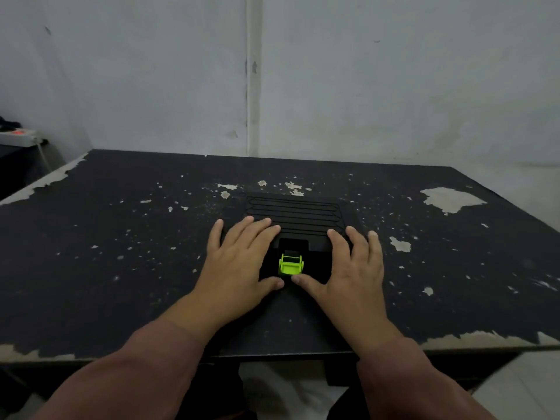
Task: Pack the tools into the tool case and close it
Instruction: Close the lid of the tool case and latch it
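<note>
- Head view: the fingers of the left hand (242, 256) lie spread and flat on the near left part of the lid, the thumb stretched in below the latch.
- The right hand (348, 265) mirrors it on the near right part, fingers spread and flat, its thumb tip close to the left thumb tip (whether the two touch cannot be told).
- Neither hand pinches or grips anything; the palms lie on the case.
- The black plastic tool case with a ribbed lid (294, 212) lies closed and flat at the middle of the table, its near edge toward the person.
- A bright green plastic latch (290, 264) sits in a notch at the middle of the near edge, between the two hands; whether it is snapped down is hard to make out.
- No brand, label or writing can be read on the case.
- The case's black outline merges with the worn black tabletop with flaking paint (121, 253), and the hands cover its near corners.
- Reddish-brown sleeves (145, 365) cover both forearms.
</note>
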